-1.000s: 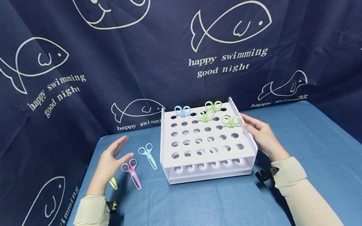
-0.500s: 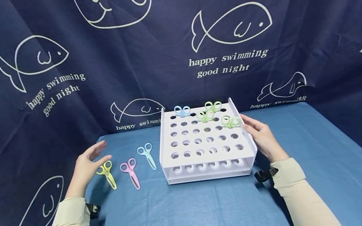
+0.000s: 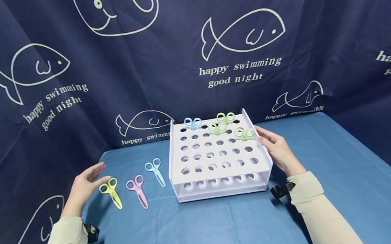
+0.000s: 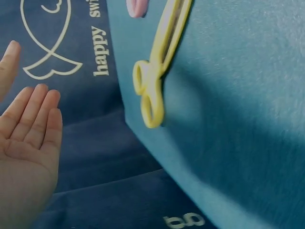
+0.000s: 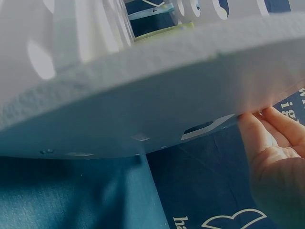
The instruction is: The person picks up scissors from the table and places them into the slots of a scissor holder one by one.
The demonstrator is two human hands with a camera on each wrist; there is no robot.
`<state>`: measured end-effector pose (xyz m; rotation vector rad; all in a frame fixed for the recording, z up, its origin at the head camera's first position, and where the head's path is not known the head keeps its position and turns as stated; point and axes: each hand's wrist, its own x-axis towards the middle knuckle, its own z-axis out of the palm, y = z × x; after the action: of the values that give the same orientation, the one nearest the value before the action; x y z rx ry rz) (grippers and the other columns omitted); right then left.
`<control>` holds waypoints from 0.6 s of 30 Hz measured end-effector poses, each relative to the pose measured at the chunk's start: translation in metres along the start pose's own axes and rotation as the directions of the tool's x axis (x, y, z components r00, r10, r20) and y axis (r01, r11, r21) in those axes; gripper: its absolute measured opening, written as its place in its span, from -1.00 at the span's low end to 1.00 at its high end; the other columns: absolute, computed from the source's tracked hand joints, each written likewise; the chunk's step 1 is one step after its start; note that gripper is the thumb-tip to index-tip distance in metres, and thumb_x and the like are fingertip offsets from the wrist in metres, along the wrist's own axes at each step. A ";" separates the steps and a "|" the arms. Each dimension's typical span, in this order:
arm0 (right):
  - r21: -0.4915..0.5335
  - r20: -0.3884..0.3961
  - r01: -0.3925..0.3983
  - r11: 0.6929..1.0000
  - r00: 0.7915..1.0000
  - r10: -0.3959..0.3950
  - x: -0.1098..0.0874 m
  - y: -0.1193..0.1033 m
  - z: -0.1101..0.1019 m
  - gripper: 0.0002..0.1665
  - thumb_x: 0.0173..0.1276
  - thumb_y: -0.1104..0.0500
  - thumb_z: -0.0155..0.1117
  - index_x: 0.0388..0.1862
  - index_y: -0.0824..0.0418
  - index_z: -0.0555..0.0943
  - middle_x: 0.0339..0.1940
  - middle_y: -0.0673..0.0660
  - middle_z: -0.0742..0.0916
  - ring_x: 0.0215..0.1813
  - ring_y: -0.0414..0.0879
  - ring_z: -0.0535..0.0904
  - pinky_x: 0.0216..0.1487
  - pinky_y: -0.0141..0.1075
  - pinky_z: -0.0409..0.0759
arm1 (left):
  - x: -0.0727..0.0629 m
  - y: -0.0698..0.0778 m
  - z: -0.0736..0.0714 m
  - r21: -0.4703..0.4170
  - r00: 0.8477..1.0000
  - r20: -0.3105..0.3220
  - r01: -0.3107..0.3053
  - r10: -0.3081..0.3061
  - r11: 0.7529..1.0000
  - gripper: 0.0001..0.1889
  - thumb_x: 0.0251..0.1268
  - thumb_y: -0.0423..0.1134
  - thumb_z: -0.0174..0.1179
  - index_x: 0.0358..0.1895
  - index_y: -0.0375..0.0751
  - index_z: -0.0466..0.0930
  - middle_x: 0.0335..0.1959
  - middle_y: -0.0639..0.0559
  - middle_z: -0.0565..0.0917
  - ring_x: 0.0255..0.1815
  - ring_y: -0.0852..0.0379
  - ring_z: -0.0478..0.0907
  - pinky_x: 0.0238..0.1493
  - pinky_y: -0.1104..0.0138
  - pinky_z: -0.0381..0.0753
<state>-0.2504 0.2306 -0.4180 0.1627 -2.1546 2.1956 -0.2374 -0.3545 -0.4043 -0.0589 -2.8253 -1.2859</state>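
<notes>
My left hand [image 3: 82,188] hovers with relaxed fingers near the handles of yellow scissors [image 3: 111,192] on the table's left side. In the left wrist view, a gap separates that hand [image 4: 31,152] from the yellow scissors [image 4: 155,71]. Pink scissors [image 3: 137,188] and light blue scissors [image 3: 156,172] lie farther right. My right hand [image 3: 279,152] touches the right side of a white holed rack [image 3: 205,174]; its fingertips meet the side panel [image 5: 167,105] in the right wrist view. Blue scissors [image 3: 193,124] and three green scissors [image 3: 226,120] stand handles-up in the rack.
A blue cloth [image 3: 209,230] covers the table. Behind it hangs a dark blue curtain [image 3: 146,75] with white fish drawings, close to the rack's back. The table's left edge runs beside my left hand.
My left hand has moved left, from above the pink and yellow scissors to beside the yellow pair, uncovering it. My right hand stays at the rack. The head view has shifted slightly.
</notes>
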 end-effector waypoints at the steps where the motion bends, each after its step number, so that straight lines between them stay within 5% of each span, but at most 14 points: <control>1: -0.001 -0.001 -0.001 1.000 1.000 0.001 0.000 0.000 0.000 -0.33 0.49 0.13 0.07 0.49 0.33 0.19 0.50 0.35 0.26 0.05 -0.42 0.55 0.02 -0.55 0.61 | 0.001 -0.002 0.001 -0.008 1.000 0.019 0.008 -0.008 1.000 -0.16 0.20 0.07 0.30 0.45 -0.29 0.21 0.40 -0.32 0.34 0.41 -0.35 0.25 0.35 -0.17 0.30; 9: 0.011 0.005 -0.005 1.000 1.000 0.005 -0.004 -0.001 0.002 -0.34 0.51 0.15 0.03 0.50 0.32 0.17 0.50 0.34 0.27 0.06 -0.42 0.55 0.03 -0.54 0.61 | 0.007 -0.020 0.010 0.001 0.989 0.128 0.071 -0.070 0.997 -0.17 0.26 -0.07 0.29 0.49 -0.30 0.10 0.47 -0.36 0.18 0.47 -0.43 0.04 0.41 -0.22 0.18; 18: 0.006 0.000 -0.001 1.000 1.000 0.001 -0.003 -0.002 0.002 -0.35 0.51 0.15 0.03 0.50 0.32 0.18 0.50 0.33 0.27 0.06 -0.42 0.55 0.04 -0.54 0.60 | 0.007 -0.039 0.013 -0.028 0.986 0.106 0.129 -0.125 0.991 -0.18 0.28 -0.11 0.27 0.50 -0.32 0.08 0.47 -0.39 0.16 0.47 -0.41 0.06 0.40 -0.22 0.19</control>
<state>-0.2474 0.2289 -0.4165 0.1616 -2.1486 2.2026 -0.2463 -0.3703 -0.4418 0.0558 -2.9375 -1.3966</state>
